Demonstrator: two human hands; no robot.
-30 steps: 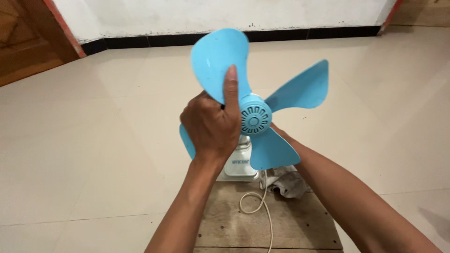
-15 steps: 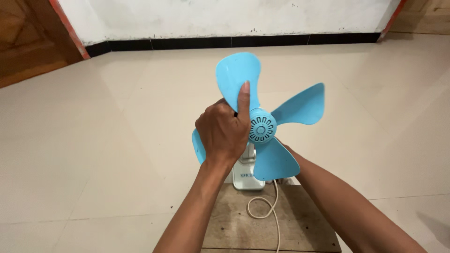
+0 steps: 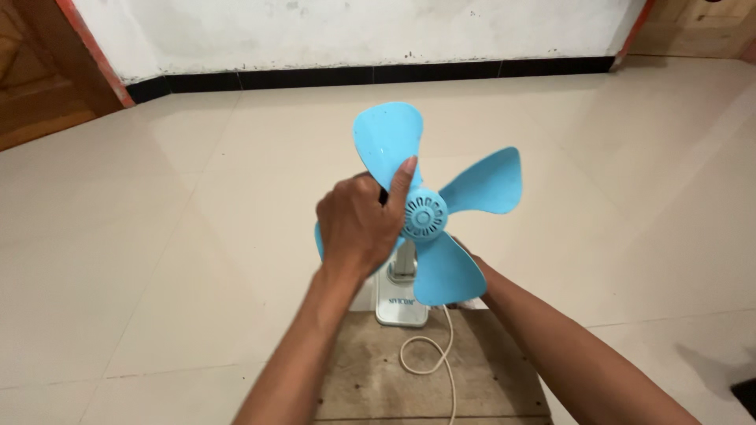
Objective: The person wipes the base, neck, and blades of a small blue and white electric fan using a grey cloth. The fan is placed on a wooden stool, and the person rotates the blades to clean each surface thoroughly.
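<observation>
Nearest: wooden board (image 3: 409, 378) on the floor, w/ a white cord (image 3: 431, 364) looping across it; both forearms come in from the bottom edge. Fan's white base (image 3: 400, 301) stands at the board's far end; its short stem rises to the blue fan blade set (image 3: 429, 206), upright, facing the camera, no guard or cage on it.

Left hand (image 3: 358, 224) is wrapped round the root of the upper blade by the hub (image 3: 425, 215), thumb pressed flat up the blade's front, other fingers curled behind. Right hand (image 3: 465, 253) goes behind the lower blade, mostly hidden; can't tell if it's spread or clamped, prob. at the motor side.

Progress, as a judgement: blade sits on its hub and is gripped firmly; whether it's seated or loose doesn't show; no guard in view, so the fan isn't complete.

Beyond: cream tiled floor (image 3: 181, 236); then black skirting (image 3: 378, 75) under a white wall (image 3: 354, 27); wooden door (image 3: 35, 94) far left.
</observation>
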